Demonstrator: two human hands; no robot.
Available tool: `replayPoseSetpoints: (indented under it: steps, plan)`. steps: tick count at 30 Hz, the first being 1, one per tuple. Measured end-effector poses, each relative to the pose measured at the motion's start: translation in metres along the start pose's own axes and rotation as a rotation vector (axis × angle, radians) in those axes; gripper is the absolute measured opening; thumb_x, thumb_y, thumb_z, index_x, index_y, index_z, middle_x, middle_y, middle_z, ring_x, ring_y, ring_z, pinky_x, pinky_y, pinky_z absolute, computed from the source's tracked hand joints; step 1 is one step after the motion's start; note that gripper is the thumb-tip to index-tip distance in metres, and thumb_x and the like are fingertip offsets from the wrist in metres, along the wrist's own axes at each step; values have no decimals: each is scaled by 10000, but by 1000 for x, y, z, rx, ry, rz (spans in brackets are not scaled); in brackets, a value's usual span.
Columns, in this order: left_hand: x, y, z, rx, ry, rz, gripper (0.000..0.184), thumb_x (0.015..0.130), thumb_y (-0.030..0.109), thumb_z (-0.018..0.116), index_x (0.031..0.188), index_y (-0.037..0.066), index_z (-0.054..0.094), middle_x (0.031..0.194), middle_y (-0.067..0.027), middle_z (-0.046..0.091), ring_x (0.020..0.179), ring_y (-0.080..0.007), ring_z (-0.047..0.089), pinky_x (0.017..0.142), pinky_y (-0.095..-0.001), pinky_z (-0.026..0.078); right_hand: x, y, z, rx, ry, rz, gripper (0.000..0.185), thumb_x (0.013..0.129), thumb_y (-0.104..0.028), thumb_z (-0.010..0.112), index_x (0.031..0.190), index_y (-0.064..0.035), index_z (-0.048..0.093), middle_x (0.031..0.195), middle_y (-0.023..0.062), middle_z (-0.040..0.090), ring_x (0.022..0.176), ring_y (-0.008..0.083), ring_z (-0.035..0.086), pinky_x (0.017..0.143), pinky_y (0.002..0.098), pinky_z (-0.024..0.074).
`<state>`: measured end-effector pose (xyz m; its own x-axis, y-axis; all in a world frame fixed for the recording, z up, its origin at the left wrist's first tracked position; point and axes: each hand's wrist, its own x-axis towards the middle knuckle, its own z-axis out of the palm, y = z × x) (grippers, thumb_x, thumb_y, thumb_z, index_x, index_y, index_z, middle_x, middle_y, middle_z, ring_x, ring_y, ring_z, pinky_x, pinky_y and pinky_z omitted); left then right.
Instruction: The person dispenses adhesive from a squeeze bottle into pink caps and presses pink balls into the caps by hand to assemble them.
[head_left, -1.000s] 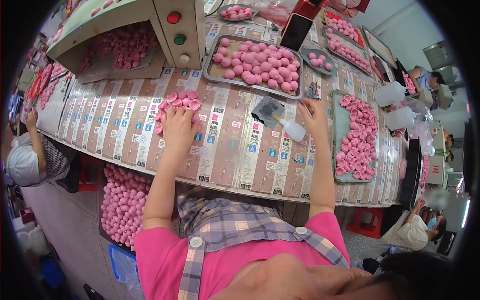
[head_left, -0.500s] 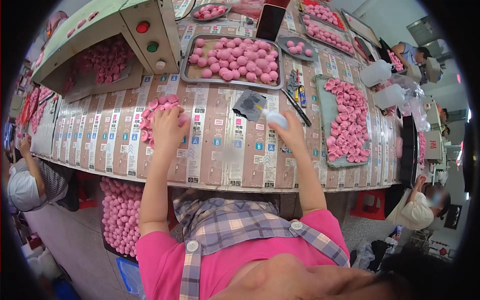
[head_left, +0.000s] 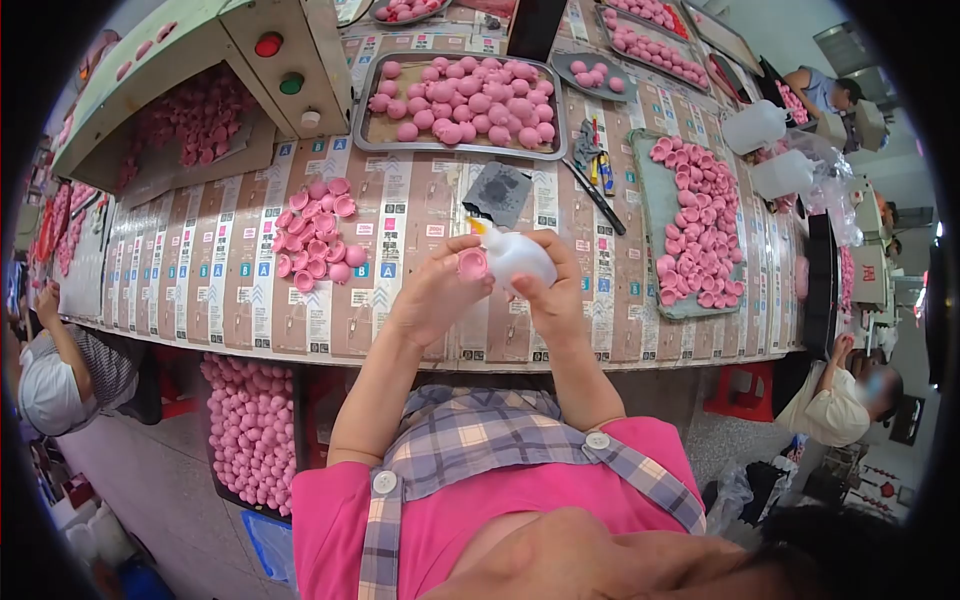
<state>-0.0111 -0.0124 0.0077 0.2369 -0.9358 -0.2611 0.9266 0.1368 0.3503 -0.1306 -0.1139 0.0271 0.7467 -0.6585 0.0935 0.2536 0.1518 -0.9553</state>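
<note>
Between the fingers of my left hand (head_left: 437,292) is a small pink cup-shaped half shell (head_left: 472,264), its hollow side showing. My right hand (head_left: 553,288) is wrapped round a white squeeze bottle (head_left: 520,259) with a yellow-orange nozzle tip. The nozzle is close above the shell; whether they touch I cannot tell. Just beyond the bottle lies a dark grey sheet (head_left: 498,193). To the left on the table is a loose pile of pink half shells (head_left: 310,235), with a few round pieces among them.
A metal tray (head_left: 362,135) of pink balls stands at the back. On the right, a green-grey mat (head_left: 655,215) bears many half shells. A black pen-like tool (head_left: 598,200) lies between. A machine (head_left: 285,50) with red and green buttons stands back left. Co-workers sit at both sides.
My left hand has come from the pile to the middle with a half shell. My right hand has lifted and tilted the bottle, moving it left to meet it.
</note>
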Motion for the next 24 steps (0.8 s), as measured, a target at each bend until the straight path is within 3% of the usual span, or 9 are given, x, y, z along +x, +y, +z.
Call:
replayPoseSetpoints:
  steps: [4, 7, 12, 16, 19, 22, 24]
  plan:
    - [-3, -5, -7, 225, 73, 39, 273, 821, 140, 498, 1075, 48, 460, 941, -87, 545, 791, -173, 552, 689, -307, 464, 2, 5, 4, -193, -17, -56, 318, 703, -135, 689, 956, -41, 520, 820, 29, 557, 689, 75, 525, 567, 191, 428]
    - [-4, -10, -6, 315, 157, 131, 241, 839, 120, 470, 1066, 39, 472, 922, -75, 556, 783, -153, 559, 662, -273, 473, -3, 4, 8, -223, -7, 80, 317, 712, -144, 683, 958, -36, 515, 812, 21, 555, 699, 73, 529, 570, 191, 429]
    - [-3, -16, -19, 452, 133, 139, 275, 844, 132, 505, 1093, 18, 476, 920, -67, 566, 791, -148, 576, 715, -267, 469, -7, 18, 2, -8, 77, 110, 291, 741, -153, 656, 956, -27, 506, 807, 31, 562, 676, 65, 533, 543, 185, 433]
    - [-6, -18, -7, 631, 95, 227, 435, 740, -13, 601, 1150, 10, 454, 879, -60, 578, 795, -134, 577, 738, -241, 456, -6, 16, 5, 168, 114, 111, 267, 768, -151, 625, 960, -26, 486, 812, 41, 568, 644, 71, 535, 516, 186, 433]
    - [-8, -18, -12, 984, 99, 331, 428, 738, -29, 595, 1143, 8, 459, 892, -68, 576, 819, -137, 575, 752, -251, 457, -10, 20, 9, 221, 106, 85, 264, 782, -150, 608, 970, -26, 470, 817, 49, 569, 644, 81, 542, 510, 191, 435]
    - [-9, -20, -11, 936, 69, 422, 420, 752, 8, 588, 1150, 10, 456, 955, -105, 577, 820, -142, 576, 748, -252, 460, -13, 18, 10, 284, 110, 97, 321, 768, -209, 628, 978, -27, 467, 815, 54, 568, 650, 97, 550, 509, 192, 435]
    - [-9, -16, -6, 660, 28, 357, 413, 765, 45, 580, 1156, 12, 451, 1007, -139, 565, 821, -152, 582, 750, -254, 463, -13, 15, 4, 288, 150, 54, 393, 744, -272, 649, 983, -23, 459, 824, 59, 562, 668, 107, 553, 512, 194, 438]
